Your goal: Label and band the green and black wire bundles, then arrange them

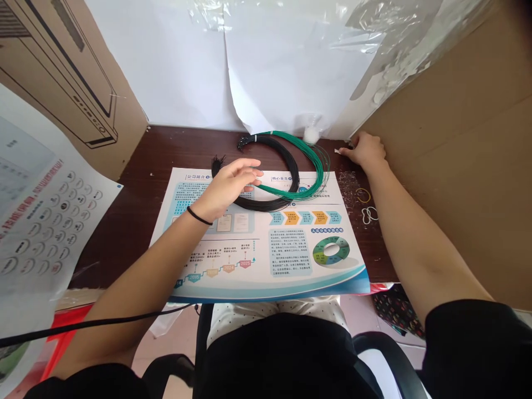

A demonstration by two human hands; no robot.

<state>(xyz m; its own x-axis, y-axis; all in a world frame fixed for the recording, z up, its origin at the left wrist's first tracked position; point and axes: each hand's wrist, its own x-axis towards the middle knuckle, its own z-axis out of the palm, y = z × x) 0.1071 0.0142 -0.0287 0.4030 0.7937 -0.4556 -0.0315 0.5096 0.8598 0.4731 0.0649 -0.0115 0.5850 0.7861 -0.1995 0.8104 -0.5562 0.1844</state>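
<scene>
My left hand [233,185] is over the left part of the coiled wires, its fingers loosely bent and apart, with no grip on the wires that I can see. Below and beside it lies a coil of black wires [291,160], its ends bunched at the left. A bundle of green wires [318,172] overlaps the black coil, bound with a white tie at the top. At the back right corner of the table, my right hand [369,149] pinches a small white scrap [338,151], which looks like paper or tape. Its far fingers are partly hidden.
A printed poster [249,260] covers the table's middle under the wires. Rubber bands [364,195] and small bits lie at the right. A small clear bag with something white [311,133] stands at the back. Cardboard walls [465,155] enclose the sides; a printed sheet [41,188] hangs left.
</scene>
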